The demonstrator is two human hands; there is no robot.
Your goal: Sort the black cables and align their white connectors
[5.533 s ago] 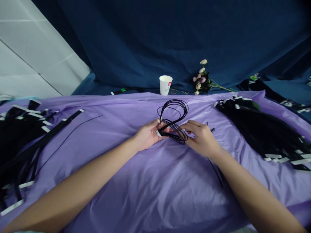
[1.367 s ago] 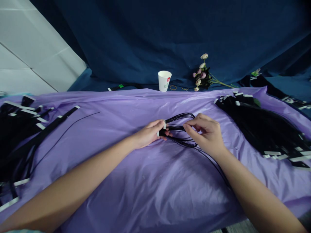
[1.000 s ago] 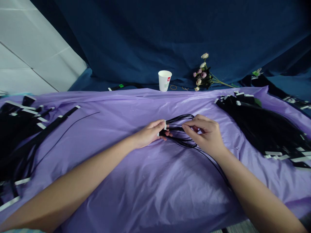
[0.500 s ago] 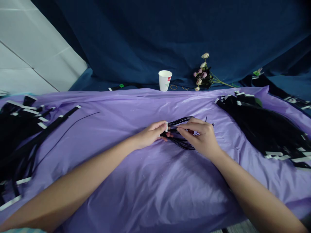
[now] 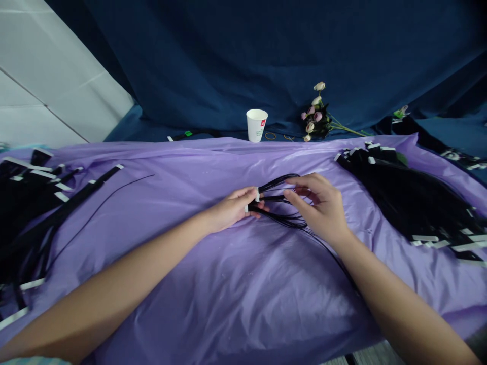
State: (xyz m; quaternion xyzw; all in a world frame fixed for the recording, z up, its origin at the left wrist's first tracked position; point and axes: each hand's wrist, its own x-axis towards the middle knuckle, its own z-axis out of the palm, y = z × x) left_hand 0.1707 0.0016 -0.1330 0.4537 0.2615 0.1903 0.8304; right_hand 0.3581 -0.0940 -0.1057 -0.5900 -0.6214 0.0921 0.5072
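Note:
My left hand (image 5: pixel 239 203) is closed on one end of a looped bundle of black cables (image 5: pixel 279 219), near the middle of the purple cover. White end pieces (image 5: pixel 257 193) show at its thumb and fingers. The cables fan out to the right in loops. My right hand (image 5: pixel 321 203) is at the far side of these loops, thumb and forefinger apart, with the fingers curved around the loop ends. Some of its fingers are hidden, as are parts of the loops. A loose length of cable trails from the bundle down beneath my right forearm.
Piles of black cables with white ends lie at left (image 5: pixel 23 203) and right (image 5: pixel 411 197) on the purple cover (image 5: pixel 213 304). Behind it stand a white paper cup (image 5: pixel 256 126), artificial flowers (image 5: pixel 315 116) and rubber bands (image 5: pixel 270 136). A dark blue cloth (image 5: pixel 228 56) hangs behind.
My right thumb and forefinger have parted from a pinch near the white ends, and the hand has moved slightly right. The loops are more spread. My left hand keeps its hold.

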